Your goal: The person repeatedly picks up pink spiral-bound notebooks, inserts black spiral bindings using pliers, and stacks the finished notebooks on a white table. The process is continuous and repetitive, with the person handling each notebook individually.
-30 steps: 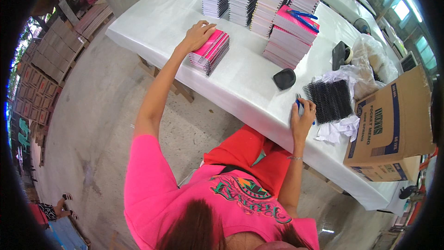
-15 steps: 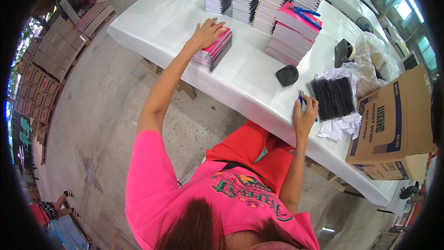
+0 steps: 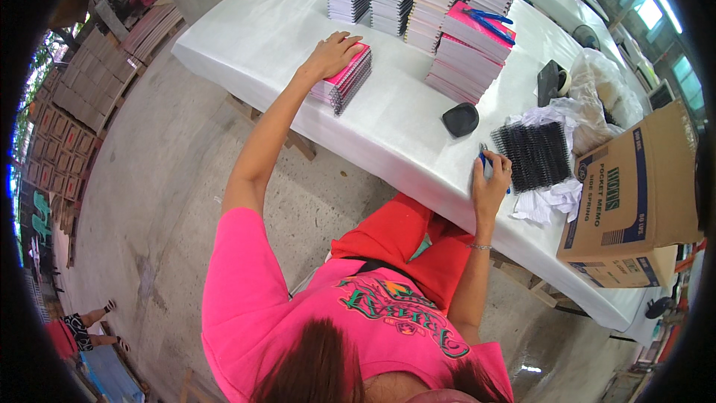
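Note:
My left hand lies with its fingers stretched over a short stack of pink-covered spiral notebooks near the table's front edge. It rests on the top cover rather than gripping it. Farther right, my right hand is closed around blue-handled pliers at the table edge; part of the tool is hidden by the fingers. Just beside that hand lies a bundle of black spiral binding coils on crumpled white paper. A rounded black object sits a little beyond the right hand.
Tall stacks of bound notebooks stand at the back of the white-covered table. Blue-handled pliers lie on a nearer pink-topped notebook stack. At right are a tape dispenser, plastic bags and an open cardboard box.
Both hands keep their places on the notebooks and the pliers. The view has shifted very slightly.

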